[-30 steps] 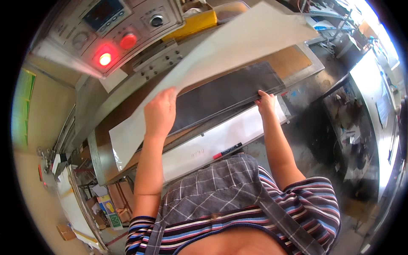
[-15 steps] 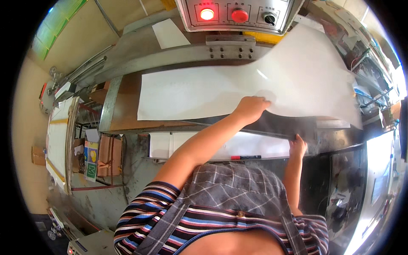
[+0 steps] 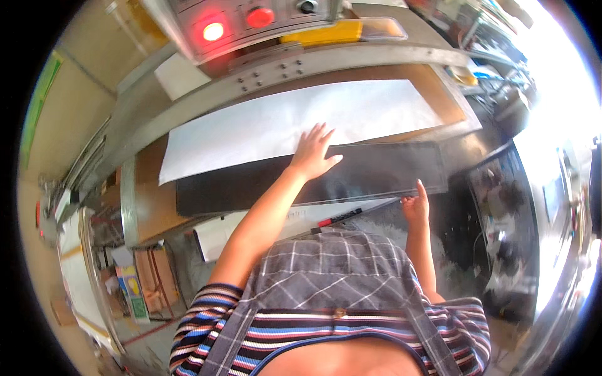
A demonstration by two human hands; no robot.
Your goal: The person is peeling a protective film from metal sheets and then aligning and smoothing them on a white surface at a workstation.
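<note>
A long white sheet [image 3: 251, 131] lies flat on the brown board [image 3: 147, 207] of the machine bed. Along its near side stretches a glossy black sheet [image 3: 376, 166], sticking out past the board's near edge. My left hand [image 3: 312, 153] is open with spread fingers, at the border between the white and black sheets; it holds nothing. At the black sheet's near right edge, my right hand [image 3: 416, 203] is closed, thumb on top and fingers tucked underneath. Below the black sheet, a white panel [image 3: 219, 235] shows partly, with a red and black marker pen [image 3: 338, 217] by it.
A metal bar [image 3: 345, 61] with bolts crosses behind the sheets. Above it hangs a control box [image 3: 232, 25] with a lit red lamp and a red button. A yellow tray [image 3: 323, 34] stands beyond the bar. Cardboard boxes [image 3: 157, 276] sit low at the left.
The white sheet, earlier raised and curled at the right, now lies flat. My left hand has opened on it. More of the black sheet shows, and the view has shifted right.
</note>
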